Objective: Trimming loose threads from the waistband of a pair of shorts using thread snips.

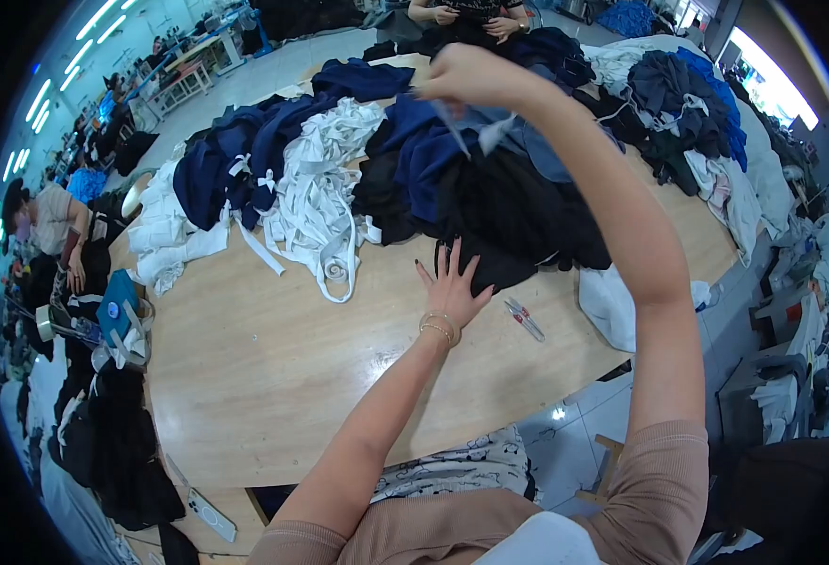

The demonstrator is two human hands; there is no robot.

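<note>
My left hand (452, 287) is spread on the wooden table, its fingertips touching the near edge of a heap of black cloth (518, 212). Raised over the far side of the heap, my right hand (471, 75) pinches a thin pale strip (457, 132) that hangs down, smeared by motion. A whitish scrap (497, 134) blurs beside it. Right of my left hand lie small thread snips (525, 320). Navy cloth (419, 155) is bunched behind the black heap, and a tangled pile of white strips (325, 179) sits to its left.
More navy garments (217, 169) and white cloth (165, 231) cover the table's far left. Dark and white garments (678, 94) pile up at the far right. A phone (210, 514) lies at the lower left. Another person's hands (499, 24) show across the table.
</note>
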